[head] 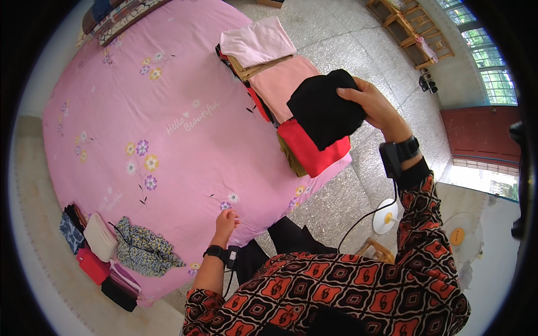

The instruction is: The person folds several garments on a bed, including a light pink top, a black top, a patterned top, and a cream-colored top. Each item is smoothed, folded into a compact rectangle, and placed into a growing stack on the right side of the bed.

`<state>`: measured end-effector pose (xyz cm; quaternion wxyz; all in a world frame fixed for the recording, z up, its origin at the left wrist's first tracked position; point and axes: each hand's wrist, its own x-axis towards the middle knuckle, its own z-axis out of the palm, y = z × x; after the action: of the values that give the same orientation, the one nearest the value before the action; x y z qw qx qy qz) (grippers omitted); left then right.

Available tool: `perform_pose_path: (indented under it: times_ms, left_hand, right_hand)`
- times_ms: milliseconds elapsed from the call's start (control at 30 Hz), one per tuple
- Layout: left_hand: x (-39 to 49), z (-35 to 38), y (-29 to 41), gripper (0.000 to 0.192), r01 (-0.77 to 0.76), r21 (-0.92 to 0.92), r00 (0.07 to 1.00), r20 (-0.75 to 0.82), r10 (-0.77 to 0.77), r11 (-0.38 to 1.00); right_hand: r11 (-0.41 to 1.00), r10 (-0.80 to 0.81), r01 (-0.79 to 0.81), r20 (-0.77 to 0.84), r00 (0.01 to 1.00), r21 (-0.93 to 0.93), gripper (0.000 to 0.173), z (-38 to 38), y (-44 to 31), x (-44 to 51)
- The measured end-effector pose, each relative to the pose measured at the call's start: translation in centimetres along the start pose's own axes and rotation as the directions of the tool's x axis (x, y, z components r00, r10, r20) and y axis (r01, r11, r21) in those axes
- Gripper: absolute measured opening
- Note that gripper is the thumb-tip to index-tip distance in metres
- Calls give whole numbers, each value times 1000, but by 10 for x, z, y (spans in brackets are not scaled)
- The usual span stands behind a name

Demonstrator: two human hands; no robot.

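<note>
A folded black garment (328, 109) is gripped at its far right edge by my right hand (374, 103), thumb on top. It covers part of a stack with a folded red garment (317, 153) on top and an olive-green one (293, 157) beneath. Whether the black cloth touches the red one, I cannot tell. Beside that stack lies a folded peach garment (283, 86), and farther off a pale pink one (258, 42) over a tan one (252, 70). My left hand (227, 220) holds nothing, fingers curled, near the bed's front edge.
Pink floral bedding (176, 176) spreads over the bed. At the left corner are several folded garments (101, 239) and a crumpled floral-print garment (145, 248). Folded textiles (122, 21) lie at the far edge. A white round fan base (384, 216) and wooden stool (378, 250) stand right, near a hanging black cable (355, 229).
</note>
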<state>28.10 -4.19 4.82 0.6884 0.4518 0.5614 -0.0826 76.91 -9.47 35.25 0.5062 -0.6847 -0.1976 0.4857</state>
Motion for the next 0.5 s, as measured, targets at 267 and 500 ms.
perform_pose_path:
  times_ms: [267,500]
  left_hand:
    - [-8,-14,3,23,60,-28,994,-95,-62,998]
    - [-24,-23,-19,26,131,15,987,-99,-129,991]
  right_hand:
    - [703,-12,-231,-336,942,-672,47,-77,172,-20]
    - [372,-635,-58,-300,711,-926,60,-14,255,8]
